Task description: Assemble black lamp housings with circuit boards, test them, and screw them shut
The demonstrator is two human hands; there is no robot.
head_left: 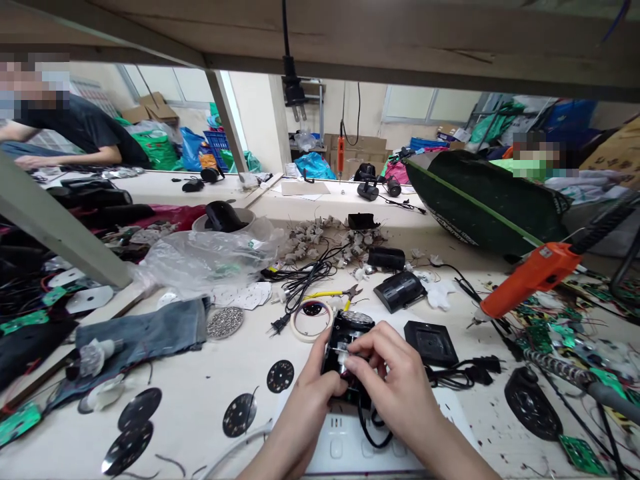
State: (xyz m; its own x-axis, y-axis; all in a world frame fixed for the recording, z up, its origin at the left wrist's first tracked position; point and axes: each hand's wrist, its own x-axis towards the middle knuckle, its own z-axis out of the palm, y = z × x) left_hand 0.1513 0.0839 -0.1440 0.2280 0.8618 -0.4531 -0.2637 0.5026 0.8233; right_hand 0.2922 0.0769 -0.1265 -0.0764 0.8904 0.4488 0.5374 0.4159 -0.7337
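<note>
My left hand (316, 383) is wrapped round the left side of a black device housing (356, 327), held above a white power strip (336, 443). Thumb and index finger of my right hand (393, 370) pinch a small whitish, partly clear piece (343, 353) at the middle of the housing. A round silvery part sits at the housing's far end. A black cable (367, 433) loops down below it. My fingers hide much of the inside.
An orange electric screwdriver (533, 280) hangs at the right. Behind the hands lie a tape roll (311, 320), yellow-handled cutters (345, 293) and black housings (400, 291). Black discs (240, 415) lie front left, circuit boards (583, 453) at right. A person (85, 130) sits far left.
</note>
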